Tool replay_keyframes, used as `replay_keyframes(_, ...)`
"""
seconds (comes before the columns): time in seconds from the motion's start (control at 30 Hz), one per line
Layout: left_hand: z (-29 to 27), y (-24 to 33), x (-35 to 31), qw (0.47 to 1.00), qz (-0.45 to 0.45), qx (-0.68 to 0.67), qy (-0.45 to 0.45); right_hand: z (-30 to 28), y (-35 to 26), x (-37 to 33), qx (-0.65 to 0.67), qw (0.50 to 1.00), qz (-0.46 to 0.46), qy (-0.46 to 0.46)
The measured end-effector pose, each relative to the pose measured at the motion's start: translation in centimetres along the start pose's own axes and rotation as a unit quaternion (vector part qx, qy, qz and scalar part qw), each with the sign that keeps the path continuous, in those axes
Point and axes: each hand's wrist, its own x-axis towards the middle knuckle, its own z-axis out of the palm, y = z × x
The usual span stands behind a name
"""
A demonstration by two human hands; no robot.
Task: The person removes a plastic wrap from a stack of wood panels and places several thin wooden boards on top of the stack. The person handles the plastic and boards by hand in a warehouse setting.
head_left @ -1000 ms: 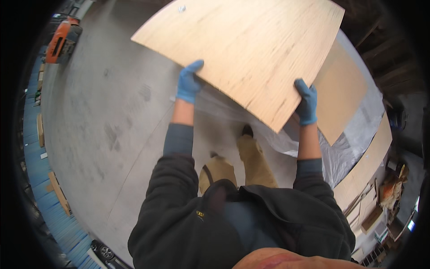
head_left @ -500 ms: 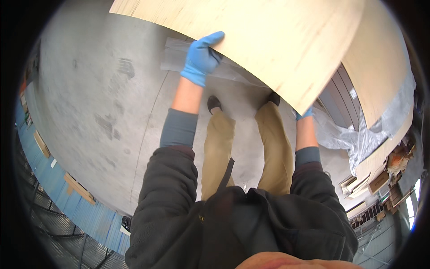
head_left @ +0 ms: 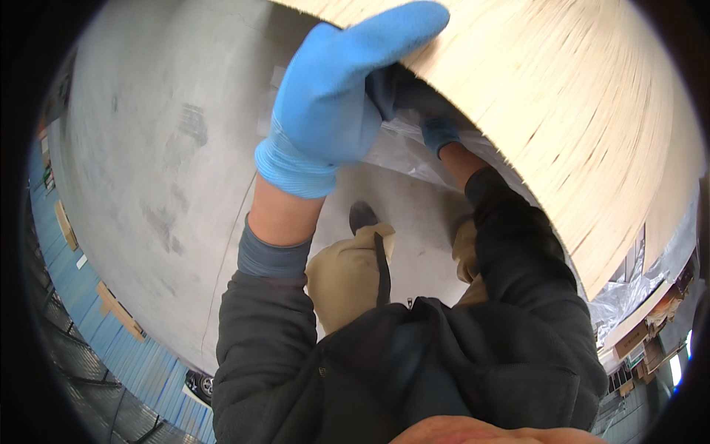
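Observation:
A large pale plywood sheet [head_left: 569, 111] is raised close in front of me and fills the upper right. My left hand [head_left: 325, 107], in a blue work glove, is closed on its near edge, thumb lying along the top face and the other fingers beneath. My right hand [head_left: 439, 135], gloved as well, reaches into the shade under the sheet. The right fingers are hidden, so I cannot make out whether they touch the underside.
Clear plastic film [head_left: 632, 300] hangs at the right, by the stack there, and more film lies below the sheet. Grey concrete floor [head_left: 163, 170] spreads to the left. Blue slatted boards [head_left: 96, 274] run along the far left rim. Cardboard boxes [head_left: 632, 340] stand at the lower right.
The sheet has come up nearer to me, lifted by my left hand. My right hand has left the sheet's near right corner and moved left, underneath it.

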Motion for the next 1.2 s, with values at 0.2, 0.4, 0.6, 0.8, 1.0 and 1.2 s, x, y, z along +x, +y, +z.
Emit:
replay_keyframes(0.2, -0.3, -1.7, 1.2, 0.995, 0.069, 0.061, -0.03, -11.2, -0.8, -0.5, 0.041, 0.996, -0.071, 0.042)
replay_keyframes(0.4, -2.5, -2.8, 2.3, 0.907, 0.257, 0.276, -0.185, -29.1, -0.9, -8.1, 0.096, 0.948, -0.123, 0.278)
replay_keyframes(0.6, -0.3, -2.1, 1.4, 0.928, 0.243, 0.238, -0.151, -35.4, 1.9, -14.4, 0.19, 0.923, -0.079, 0.325)
replay_keyframes(0.8, -1.2, -2.3, 0.1, 0.903, 0.253, 0.309, -0.157, -34.6, 6.7, -16.9, 0.305, 0.898, -0.002, 0.317)
replay_keyframes(1.0, 0.1, -4.1, 0.0, 0.976, 0.048, 0.21, -0.034, -32.8, 10.9, -16.8, 0.408, 0.856, 0.027, 0.314)
replay_keyframes(1.2, 0.4, -7.2, -0.4, 0.985, -0.042, 0.166, 0.019, -32.0, 12.5, -17.1, 0.493, 0.81, 0.022, 0.316)
